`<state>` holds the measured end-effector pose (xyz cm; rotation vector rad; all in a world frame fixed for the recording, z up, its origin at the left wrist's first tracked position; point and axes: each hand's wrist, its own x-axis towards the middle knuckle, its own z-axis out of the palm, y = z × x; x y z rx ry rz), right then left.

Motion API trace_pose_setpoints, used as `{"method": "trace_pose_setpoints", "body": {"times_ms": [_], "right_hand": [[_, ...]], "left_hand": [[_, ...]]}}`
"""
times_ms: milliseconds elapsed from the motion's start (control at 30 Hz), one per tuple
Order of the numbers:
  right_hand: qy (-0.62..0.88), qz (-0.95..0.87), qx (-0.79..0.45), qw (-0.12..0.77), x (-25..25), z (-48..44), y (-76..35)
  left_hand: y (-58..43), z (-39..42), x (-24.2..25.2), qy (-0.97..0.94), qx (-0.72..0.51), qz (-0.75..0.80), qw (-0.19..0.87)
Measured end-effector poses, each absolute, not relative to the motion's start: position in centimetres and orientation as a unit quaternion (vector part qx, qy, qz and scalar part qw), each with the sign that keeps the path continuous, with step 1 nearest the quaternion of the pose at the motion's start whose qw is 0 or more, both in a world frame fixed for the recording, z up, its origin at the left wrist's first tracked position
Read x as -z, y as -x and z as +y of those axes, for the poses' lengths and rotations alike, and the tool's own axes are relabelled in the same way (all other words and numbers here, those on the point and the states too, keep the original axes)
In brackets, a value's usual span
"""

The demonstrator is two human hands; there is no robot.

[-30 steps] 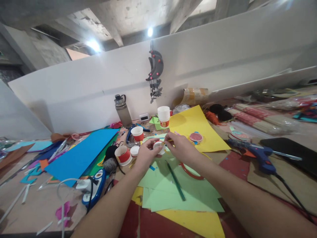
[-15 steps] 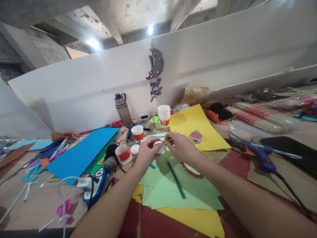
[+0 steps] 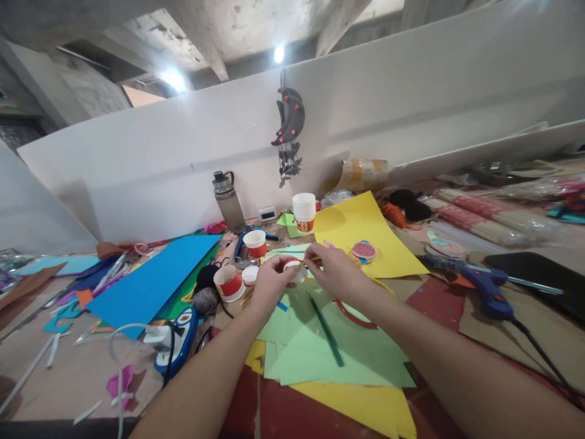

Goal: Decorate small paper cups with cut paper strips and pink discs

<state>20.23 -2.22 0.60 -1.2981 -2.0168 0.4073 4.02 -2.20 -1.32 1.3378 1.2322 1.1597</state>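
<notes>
My left hand (image 3: 270, 283) is closed around a small white and red piece that looks like a cut-down paper cup (image 3: 292, 266). Close against its right side, my right hand (image 3: 333, 268) pinches what seems to be a thin yellow strip; its fingers hide most of it. Beneath both hands lie light green paper sheets (image 3: 292, 356) with a dark green pencil (image 3: 326, 332) across them. A red ring (image 3: 354, 316) rests partly under my right forearm. Left of my hands are a tipped red and white paper cup (image 3: 229, 284), a white disc (image 3: 250, 275) and an upright paper cup (image 3: 255, 244).
A stack of paper cups (image 3: 304, 211) and a grey bottle (image 3: 228, 201) stand at the back. Yellow paper (image 3: 397, 250) lies right, blue paper (image 3: 150, 280) left. A blue glue gun (image 3: 491, 292) with its cord is at right, a blue power strip (image 3: 180, 341) at left.
The whole view has shifted very slightly. Both hands keep nearly the same position and grip on the small cup piece.
</notes>
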Motion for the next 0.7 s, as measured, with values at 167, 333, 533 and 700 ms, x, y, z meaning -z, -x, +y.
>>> {"method": "trace_pose_setpoints", "body": {"times_ms": [167,333,533,700], "right_hand": [[0.5,-0.781,-0.145,0.345,-0.52,-2.28,-20.14],[0.495,-0.777,-0.165,0.354,-0.99,-2.63,-20.1],[0.479,-0.782,-0.155,0.368,-1.03,-3.05,-20.01],[0.464,-0.787,-0.138,0.383,-0.58,-2.95,-19.74]], "left_hand": [[-4.05,-2.23,1.37,-0.558,-0.477,0.516,0.442],[-4.08,-2.32,1.22,-0.572,-0.485,0.528,0.397],[-3.95,-2.33,1.16,-0.588,-0.498,0.526,0.36],[-3.92,-2.28,1.27,-0.587,-0.507,0.521,0.355]]}}
